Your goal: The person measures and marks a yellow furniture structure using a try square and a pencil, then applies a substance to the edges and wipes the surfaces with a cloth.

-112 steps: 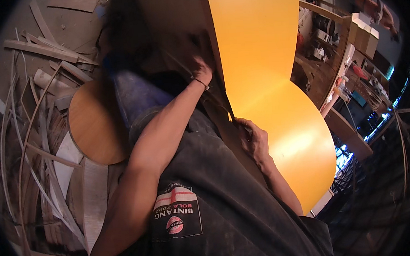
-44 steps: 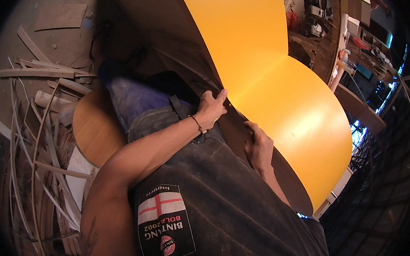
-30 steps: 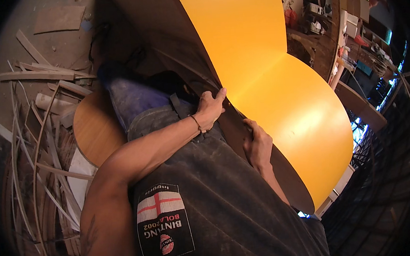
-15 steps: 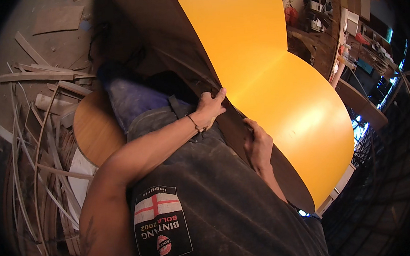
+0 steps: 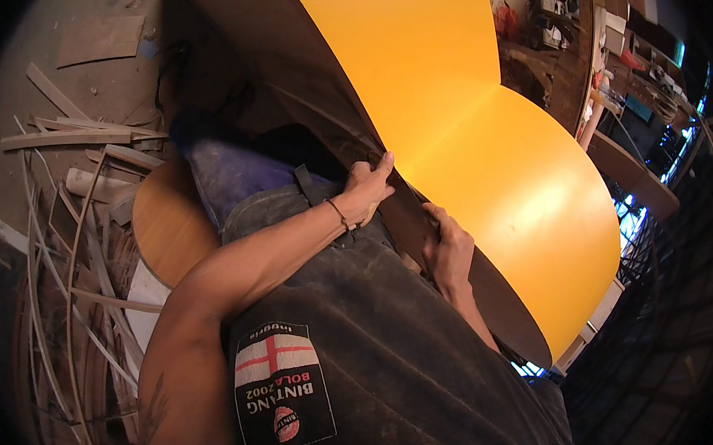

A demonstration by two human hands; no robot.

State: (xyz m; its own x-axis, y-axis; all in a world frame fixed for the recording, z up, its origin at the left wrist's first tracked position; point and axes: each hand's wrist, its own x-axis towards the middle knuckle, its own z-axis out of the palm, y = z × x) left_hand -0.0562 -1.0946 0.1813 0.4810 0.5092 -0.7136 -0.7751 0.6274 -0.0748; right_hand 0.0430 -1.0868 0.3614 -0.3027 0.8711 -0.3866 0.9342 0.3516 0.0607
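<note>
A yellow panel (image 5: 437, 68) sweeps from 12 o'clock round to 4, measured from the middle of the view, and bends inward at 1 o'clock. Along its left edge runs a dark face (image 5: 507, 311). At 2 o'clock, beyond the panel, stands a wooden bench (image 5: 579, 95), cluttered with small items too dim to tell. Offcuts (image 5: 65, 139), long strips and short boards, lie heaped from 8 to 10 o'clock. The dusty dark shirt (image 5: 407, 351) fills 5 to 7 o'clock, next to the panel; a blue-lit leg (image 5: 237, 173) stretches out at 10. At 9 o'clock, partly behind the left arm, is a brown disc (image 5: 170, 223).

Between 3 and 4 o'clock the right hand (image 5: 451, 249) is loosely curled at the panel's edge, one fingertip against the rim; whether it grips anything cannot be told. Between 12 and 1 the left hand (image 5: 366, 189) has its thumb extended onto the same edge, other fingers bent below; how firmly it holds cannot be told. A red, white and black patch (image 5: 284, 393) sits on the shirt at 7 o'clock. Smallest, a dark band (image 5: 341, 215) circles the left wrist.
</note>
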